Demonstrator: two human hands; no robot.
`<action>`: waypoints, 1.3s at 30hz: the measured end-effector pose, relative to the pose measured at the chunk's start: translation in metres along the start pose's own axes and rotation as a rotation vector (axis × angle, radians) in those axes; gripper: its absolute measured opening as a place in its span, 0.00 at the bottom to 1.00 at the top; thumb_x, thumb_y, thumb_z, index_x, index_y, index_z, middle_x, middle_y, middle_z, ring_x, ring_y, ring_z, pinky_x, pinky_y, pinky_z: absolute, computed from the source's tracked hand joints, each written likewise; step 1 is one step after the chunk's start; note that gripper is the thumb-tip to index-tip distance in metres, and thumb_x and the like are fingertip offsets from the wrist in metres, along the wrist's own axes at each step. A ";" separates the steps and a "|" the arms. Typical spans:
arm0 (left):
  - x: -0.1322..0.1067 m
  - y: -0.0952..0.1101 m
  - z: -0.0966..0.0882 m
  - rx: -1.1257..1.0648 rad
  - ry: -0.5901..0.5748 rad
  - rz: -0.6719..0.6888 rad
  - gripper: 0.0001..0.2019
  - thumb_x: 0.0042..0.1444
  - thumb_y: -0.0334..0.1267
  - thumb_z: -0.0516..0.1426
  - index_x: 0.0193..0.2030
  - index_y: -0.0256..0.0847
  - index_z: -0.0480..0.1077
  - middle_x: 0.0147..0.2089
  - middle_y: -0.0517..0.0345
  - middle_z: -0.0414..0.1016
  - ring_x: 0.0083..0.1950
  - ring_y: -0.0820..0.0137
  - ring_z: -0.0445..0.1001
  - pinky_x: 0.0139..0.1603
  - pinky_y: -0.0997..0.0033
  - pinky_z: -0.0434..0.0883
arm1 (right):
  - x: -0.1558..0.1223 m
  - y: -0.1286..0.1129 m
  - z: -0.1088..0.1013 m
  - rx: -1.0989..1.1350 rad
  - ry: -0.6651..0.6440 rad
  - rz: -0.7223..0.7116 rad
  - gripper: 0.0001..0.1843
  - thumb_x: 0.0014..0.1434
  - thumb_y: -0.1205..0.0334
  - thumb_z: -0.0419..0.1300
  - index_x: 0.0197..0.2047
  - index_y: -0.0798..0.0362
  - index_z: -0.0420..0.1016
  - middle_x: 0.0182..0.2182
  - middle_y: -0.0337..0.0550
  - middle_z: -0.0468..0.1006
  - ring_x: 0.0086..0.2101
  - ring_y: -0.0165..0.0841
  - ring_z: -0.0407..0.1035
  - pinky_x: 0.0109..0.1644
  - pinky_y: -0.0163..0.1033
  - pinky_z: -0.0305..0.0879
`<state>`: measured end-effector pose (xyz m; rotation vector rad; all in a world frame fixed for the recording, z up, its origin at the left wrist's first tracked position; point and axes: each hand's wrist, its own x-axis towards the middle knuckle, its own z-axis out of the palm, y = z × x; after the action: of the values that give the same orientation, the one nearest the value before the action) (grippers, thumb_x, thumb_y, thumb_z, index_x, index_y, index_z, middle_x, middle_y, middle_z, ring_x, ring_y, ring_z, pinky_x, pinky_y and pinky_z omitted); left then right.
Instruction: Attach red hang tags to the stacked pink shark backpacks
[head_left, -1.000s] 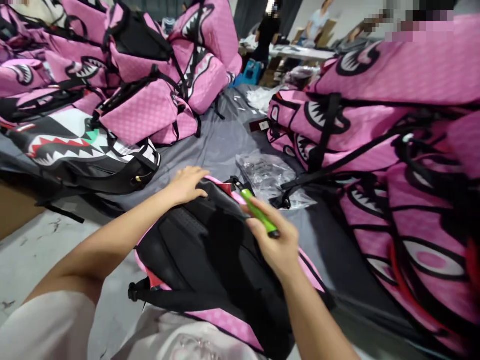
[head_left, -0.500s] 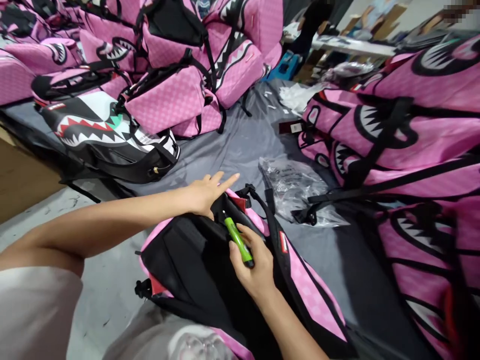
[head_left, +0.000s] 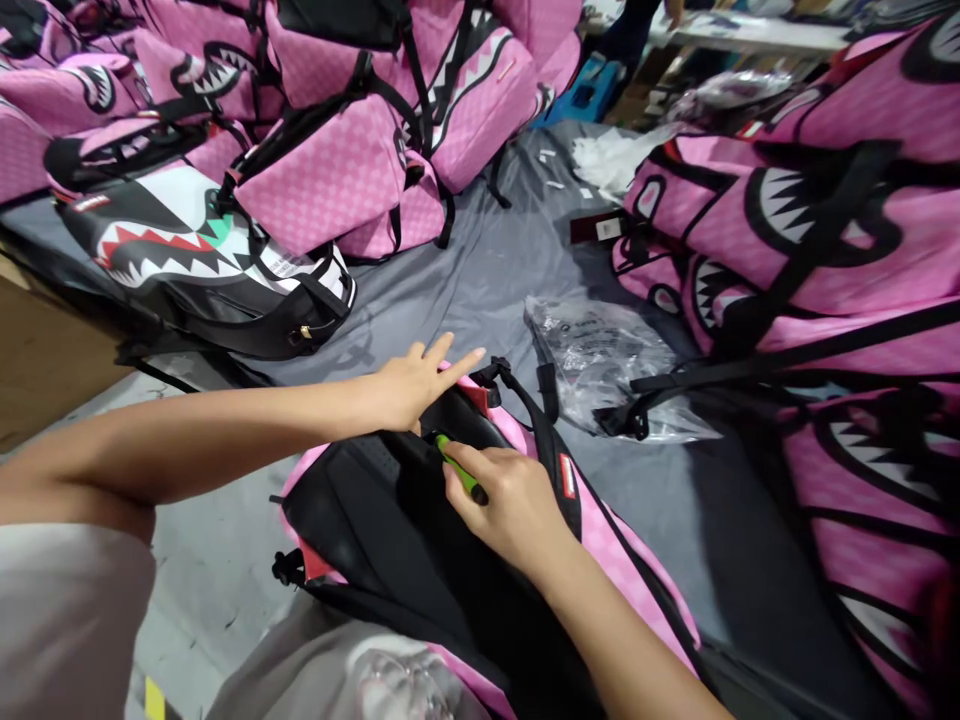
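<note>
A pink backpack (head_left: 615,560) with a black padded back panel lies face down in front of me on a grey sheet. My left hand (head_left: 409,385) rests on its top edge near the handle, fingers stretched out. My right hand (head_left: 502,495) is closed round a small green lighter-like tool (head_left: 457,468), whose tip points at the black fabric just below my left hand.
Piles of pink shark-mouth backpacks (head_left: 360,170) rise at the back and along the right (head_left: 825,260). A black, white and red shark backpack (head_left: 195,260) lies to the left. A crumpled clear plastic bag (head_left: 600,360) sits on the grey sheet (head_left: 465,280). A person stands by a far table.
My right hand has brought the green tool down and forward to the backpack's top edge. My left hand's fingers spread out there. The camera has tilted down.
</note>
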<state>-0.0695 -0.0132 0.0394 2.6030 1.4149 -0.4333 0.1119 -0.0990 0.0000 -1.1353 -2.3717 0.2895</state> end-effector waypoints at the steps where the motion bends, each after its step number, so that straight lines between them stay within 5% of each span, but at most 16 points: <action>1: 0.002 -0.001 0.002 0.008 0.005 0.002 0.67 0.43 0.40 0.72 0.75 0.51 0.22 0.77 0.33 0.33 0.67 0.44 0.58 0.56 0.54 0.69 | 0.000 0.000 0.003 -0.068 0.027 -0.016 0.13 0.64 0.64 0.56 0.47 0.57 0.79 0.24 0.40 0.78 0.23 0.33 0.71 0.29 0.39 0.65; 9: 0.011 -0.013 0.022 -0.008 0.088 0.070 0.63 0.47 0.37 0.69 0.75 0.50 0.23 0.75 0.36 0.41 0.64 0.49 0.61 0.55 0.57 0.69 | -0.010 0.012 0.011 0.055 0.105 -0.067 0.13 0.65 0.66 0.56 0.50 0.60 0.76 0.28 0.42 0.79 0.27 0.31 0.71 0.36 0.38 0.68; 13: 0.009 -0.016 0.017 -0.036 0.046 0.103 0.58 0.52 0.33 0.64 0.75 0.51 0.24 0.76 0.40 0.40 0.67 0.50 0.57 0.60 0.57 0.65 | -0.006 0.014 0.002 0.178 -0.002 -0.034 0.13 0.66 0.64 0.55 0.50 0.56 0.77 0.31 0.41 0.81 0.28 0.30 0.72 0.37 0.36 0.68; 16: 0.009 -0.014 0.011 -0.055 -0.003 0.081 0.60 0.52 0.34 0.65 0.74 0.54 0.20 0.77 0.41 0.35 0.69 0.49 0.55 0.60 0.56 0.65 | 0.000 0.011 0.002 0.053 -0.073 0.007 0.14 0.65 0.62 0.55 0.48 0.55 0.79 0.27 0.42 0.80 0.26 0.31 0.72 0.34 0.37 0.67; 22: 0.014 -0.009 0.011 -0.054 -0.022 0.032 0.68 0.45 0.42 0.70 0.73 0.55 0.17 0.78 0.37 0.27 0.69 0.42 0.54 0.59 0.51 0.65 | 0.001 0.013 0.011 0.011 -0.049 0.031 0.17 0.66 0.61 0.54 0.52 0.56 0.78 0.28 0.45 0.80 0.27 0.32 0.72 0.36 0.38 0.68; 28: 0.013 -0.015 0.023 -0.070 0.052 0.083 0.64 0.49 0.35 0.67 0.73 0.54 0.16 0.78 0.40 0.29 0.70 0.46 0.54 0.62 0.52 0.63 | -0.003 0.018 0.017 0.097 -0.032 0.045 0.17 0.67 0.60 0.54 0.52 0.57 0.78 0.32 0.46 0.82 0.28 0.33 0.73 0.37 0.40 0.70; 39: 0.015 -0.020 0.014 -0.139 -0.038 0.111 0.56 0.52 0.29 0.60 0.75 0.55 0.23 0.78 0.45 0.32 0.73 0.50 0.49 0.65 0.53 0.62 | 0.008 0.015 0.013 0.295 -0.032 0.148 0.14 0.66 0.60 0.55 0.49 0.53 0.79 0.37 0.44 0.83 0.32 0.33 0.76 0.41 0.39 0.72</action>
<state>-0.0809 0.0063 0.0216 2.5320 1.2354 -0.3536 0.1108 -0.0829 -0.0145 -1.1702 -2.1833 0.6882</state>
